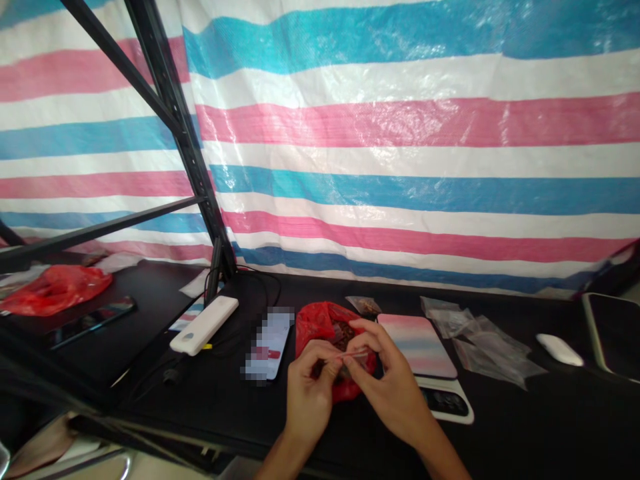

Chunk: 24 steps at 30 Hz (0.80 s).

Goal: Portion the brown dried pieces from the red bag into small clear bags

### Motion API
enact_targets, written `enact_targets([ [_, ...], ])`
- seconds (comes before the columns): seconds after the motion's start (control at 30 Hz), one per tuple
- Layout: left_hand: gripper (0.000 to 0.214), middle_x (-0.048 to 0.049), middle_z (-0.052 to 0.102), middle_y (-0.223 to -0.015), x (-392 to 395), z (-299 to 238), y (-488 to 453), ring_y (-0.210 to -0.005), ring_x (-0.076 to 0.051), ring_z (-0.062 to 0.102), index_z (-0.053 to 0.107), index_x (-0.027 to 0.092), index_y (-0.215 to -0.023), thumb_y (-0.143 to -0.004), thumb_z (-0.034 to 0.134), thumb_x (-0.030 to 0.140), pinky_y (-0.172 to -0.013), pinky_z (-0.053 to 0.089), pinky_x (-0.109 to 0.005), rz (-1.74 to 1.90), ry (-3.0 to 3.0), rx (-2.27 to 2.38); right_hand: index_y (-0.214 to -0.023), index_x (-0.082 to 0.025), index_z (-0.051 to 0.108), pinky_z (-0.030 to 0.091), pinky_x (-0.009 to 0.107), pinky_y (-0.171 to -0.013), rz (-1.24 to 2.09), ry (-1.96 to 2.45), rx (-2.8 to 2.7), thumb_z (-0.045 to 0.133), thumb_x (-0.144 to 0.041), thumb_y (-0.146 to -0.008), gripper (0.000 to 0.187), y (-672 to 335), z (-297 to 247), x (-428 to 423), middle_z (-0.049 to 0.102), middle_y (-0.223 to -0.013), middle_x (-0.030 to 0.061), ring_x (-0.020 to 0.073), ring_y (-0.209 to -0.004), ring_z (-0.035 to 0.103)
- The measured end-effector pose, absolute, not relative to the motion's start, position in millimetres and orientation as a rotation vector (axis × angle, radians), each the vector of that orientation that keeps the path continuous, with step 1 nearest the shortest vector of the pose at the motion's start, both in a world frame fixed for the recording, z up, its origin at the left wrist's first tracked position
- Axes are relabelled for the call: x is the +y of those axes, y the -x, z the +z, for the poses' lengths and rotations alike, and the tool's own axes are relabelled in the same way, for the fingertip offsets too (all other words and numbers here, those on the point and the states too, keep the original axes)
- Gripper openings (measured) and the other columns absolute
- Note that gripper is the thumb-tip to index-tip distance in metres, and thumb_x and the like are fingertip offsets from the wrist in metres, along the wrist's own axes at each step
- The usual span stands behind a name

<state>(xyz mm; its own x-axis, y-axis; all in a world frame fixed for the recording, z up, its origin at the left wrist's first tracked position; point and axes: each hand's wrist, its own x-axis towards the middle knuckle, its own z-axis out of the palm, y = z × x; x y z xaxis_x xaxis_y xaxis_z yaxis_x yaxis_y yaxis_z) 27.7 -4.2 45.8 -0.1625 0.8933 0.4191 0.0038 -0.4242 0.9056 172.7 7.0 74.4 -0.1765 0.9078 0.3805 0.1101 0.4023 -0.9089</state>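
Note:
My left hand (310, 380) and my right hand (387, 373) meet fingertip to fingertip, pinching the edge of what looks like a small clear zip bag (359, 353). Most of that bag is hidden by my fingers. Right behind and below them is an open red plastic bag (314, 321) with small dark brown pieces (344, 333) inside. To the right of my right hand is a white digital scale (465, 408) with a shiny pink and blue top plate (417, 343). A small clear bag holding some brown pieces (367, 306) lies behind the scale.
Several clear zip bags (487, 343) lie spread on the black table (525, 427), with a white mouse (560, 349) farther right. On the left are a phone (270, 347), a white power bank (205, 325) and cables. A black metal frame (187, 153) rises at left.

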Motion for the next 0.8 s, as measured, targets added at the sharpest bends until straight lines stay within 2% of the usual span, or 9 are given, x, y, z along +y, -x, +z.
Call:
enact_targets([
  [0.07,0.028,-0.0046,0.072,-0.075,-5,45,-25,-0.075,-0.020,0.069,0.071,0.018,-0.069,-0.089,0.071,0.038,-0.071,0.056,-0.028,1.696,-1.404,1.060,-0.121,-0.026,0.057,0.054,0.032,-0.084,0.931,0.947,-1.588,0.070,-0.033,-0.089,0.035,-173,76,8,0.070,-0.081,-0.0031,0.0174,-0.078,0.068],
  [0.17,0.028,-0.0061,0.077,-0.081,-7,44,-22,-0.080,-0.022,0.073,0.078,0.019,-0.078,-0.090,0.070,0.043,-0.075,0.059,-0.031,1.706,-1.307,1.094,-0.122,-0.026,0.058,0.052,0.037,-0.091,0.916,0.944,-1.526,0.075,-0.034,-0.085,0.042,-172,74,12,0.072,-0.080,-0.0025,0.0194,-0.079,0.069],
  [0.33,0.030,-0.0083,0.081,-0.099,-11,43,-22,-0.093,-0.025,0.076,0.081,0.021,-0.097,-0.095,0.063,0.045,-0.087,0.060,-0.034,1.631,-1.272,1.113,-0.107,-0.025,0.060,0.052,0.032,-0.075,0.711,0.936,-1.378,0.073,-0.029,-0.083,0.027,-169,67,18,0.066,-0.070,-0.0041,0.0173,-0.068,0.065],
  [0.47,0.034,-0.0094,0.077,-0.115,-16,43,-22,-0.106,-0.022,0.073,0.075,0.022,-0.117,-0.104,0.049,0.038,-0.095,0.057,-0.034,1.703,-1.403,1.148,-0.099,-0.024,0.063,0.051,0.032,-0.075,0.385,1.038,-1.223,0.074,-0.031,-0.081,0.022,-189,81,33,0.068,-0.080,0.0003,0.0182,-0.073,0.065],
  [0.57,0.033,-0.0085,0.077,-0.105,-21,44,-17,-0.096,-0.018,0.073,0.073,0.020,-0.113,-0.106,0.044,0.032,-0.088,0.057,-0.029,1.729,-1.523,1.139,-0.101,-0.023,0.063,0.053,0.035,-0.076,0.202,1.072,-1.073,0.076,-0.039,-0.078,0.031,-213,97,58,0.068,-0.085,0.0022,0.0208,-0.078,0.067],
  [0.67,0.031,-0.0063,0.075,-0.094,-24,45,-8,-0.087,-0.015,0.072,0.072,0.019,-0.106,-0.106,0.042,0.026,-0.079,0.056,-0.024,1.739,-1.611,1.141,-0.097,-0.021,0.066,0.053,0.036,-0.075,0.004,1.226,-1.113,0.071,-0.043,-0.079,0.029,-228,100,89,0.071,-0.089,0.0055,0.0221,-0.078,0.067],
  [0.8,0.029,-0.0055,0.073,-0.088,-23,47,0,-0.082,-0.014,0.070,0.070,0.018,-0.100,-0.105,0.041,0.021,-0.074,0.054,-0.023,1.739,-1.701,1.165,-0.094,-0.021,0.071,0.054,0.036,-0.074,0.116,1.576,-1.600,0.059,-0.036,-0.085,0.021,-228,78,121,0.077,-0.087,0.0081,0.0244,-0.077,0.072],
])
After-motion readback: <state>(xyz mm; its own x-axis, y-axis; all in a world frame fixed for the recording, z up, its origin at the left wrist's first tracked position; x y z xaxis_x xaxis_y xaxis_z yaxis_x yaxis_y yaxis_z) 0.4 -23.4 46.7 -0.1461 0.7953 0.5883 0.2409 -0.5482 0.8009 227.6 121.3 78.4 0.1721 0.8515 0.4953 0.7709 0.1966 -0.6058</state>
